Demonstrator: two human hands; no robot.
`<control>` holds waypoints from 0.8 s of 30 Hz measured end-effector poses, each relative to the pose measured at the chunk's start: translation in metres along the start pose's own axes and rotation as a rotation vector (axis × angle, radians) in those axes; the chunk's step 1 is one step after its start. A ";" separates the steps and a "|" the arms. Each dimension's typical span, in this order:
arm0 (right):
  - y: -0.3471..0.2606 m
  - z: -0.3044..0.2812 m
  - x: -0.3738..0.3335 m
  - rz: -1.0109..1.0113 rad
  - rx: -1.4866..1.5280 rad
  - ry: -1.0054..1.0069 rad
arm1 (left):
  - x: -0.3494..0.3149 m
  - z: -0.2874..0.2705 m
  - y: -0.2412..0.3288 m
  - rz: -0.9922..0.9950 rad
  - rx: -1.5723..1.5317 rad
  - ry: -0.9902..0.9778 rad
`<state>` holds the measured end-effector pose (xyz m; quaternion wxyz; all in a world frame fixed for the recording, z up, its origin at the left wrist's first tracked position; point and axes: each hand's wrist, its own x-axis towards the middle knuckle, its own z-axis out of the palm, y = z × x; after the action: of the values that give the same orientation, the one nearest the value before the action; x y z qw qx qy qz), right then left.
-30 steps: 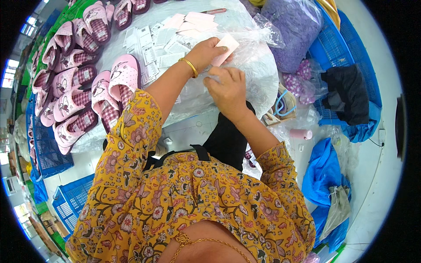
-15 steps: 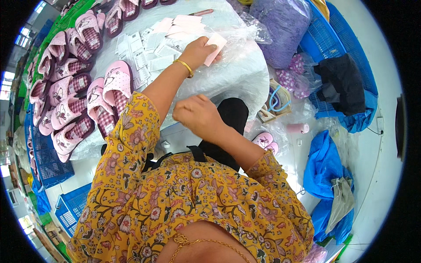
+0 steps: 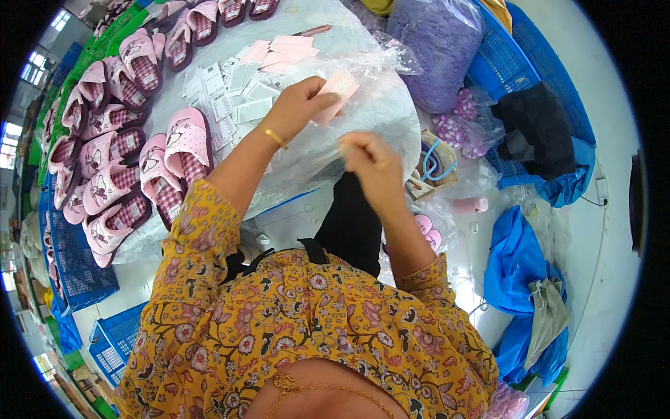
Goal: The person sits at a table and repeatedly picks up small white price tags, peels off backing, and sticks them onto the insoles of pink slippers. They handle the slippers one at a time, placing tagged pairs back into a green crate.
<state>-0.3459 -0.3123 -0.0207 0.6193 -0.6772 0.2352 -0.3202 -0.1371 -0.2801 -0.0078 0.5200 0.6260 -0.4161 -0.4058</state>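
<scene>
Bench [image 3: 387,122] was totally packed with slippers [image 3: 112,150] down its left side. Right grip [image 3: 377,160] was blurred, so its state couldn't be told; left grip [image 3: 305,105] was clamped round a pink card [image 3: 345,85] above the bench.

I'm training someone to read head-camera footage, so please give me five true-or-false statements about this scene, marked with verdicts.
1. The left hand holds a pink card. True.
2. A gold bracelet circles the right wrist. False: it is on the left wrist.
3. White labels lie beside loose pink cards on the plastic-covered table. True.
4. The right hand is gripping a slipper. False: it is raised, blurred and well apart from the pink slippers at the table's left side.
5. A black cloth is draped over a blue crate. True.
</scene>
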 end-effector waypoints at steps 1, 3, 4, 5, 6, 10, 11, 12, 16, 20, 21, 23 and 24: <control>-0.002 -0.008 0.005 0.060 0.089 0.067 | -0.013 0.002 0.003 -0.001 -0.034 -0.008; -0.013 -0.011 0.014 0.060 0.213 0.106 | -0.034 0.008 0.007 -0.007 -0.053 -0.001; -0.016 -0.010 0.017 0.075 0.249 0.102 | -0.041 0.009 0.007 -0.013 -0.060 0.005; -0.018 -0.008 0.019 0.090 0.284 0.097 | -0.045 0.011 0.005 -0.022 -0.126 0.011; -0.019 -0.004 0.018 0.107 0.321 0.092 | -0.051 0.012 0.001 -0.035 -0.190 0.019; -0.014 0.011 0.007 0.174 0.336 0.081 | -0.061 0.018 0.005 -0.046 -0.635 0.062; -0.012 0.016 0.001 0.195 0.346 0.072 | -0.064 0.020 0.005 -0.035 -0.666 0.076; -0.009 0.020 -0.003 0.215 0.354 0.068 | -0.065 0.022 0.005 -0.023 -0.698 0.085; -0.004 0.027 -0.004 0.232 0.406 0.095 | -0.069 0.029 0.004 0.013 -0.776 0.097; -0.003 0.029 -0.005 0.213 0.432 0.124 | -0.073 0.034 0.004 0.034 -0.792 0.124; -0.003 0.030 -0.006 0.208 0.430 0.134 | -0.073 0.035 0.005 0.035 -0.796 0.127; -0.002 0.029 -0.006 0.214 0.440 0.145 | -0.074 0.037 0.005 0.029 -0.801 0.133; -0.002 0.029 -0.006 0.216 0.446 0.151 | -0.075 0.038 0.005 0.021 -0.801 0.138</control>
<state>-0.3289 -0.2876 -0.0204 0.7647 -0.4691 0.2751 -0.3457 -0.1972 -0.2222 -0.0017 0.7535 0.3954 -0.1959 -0.4874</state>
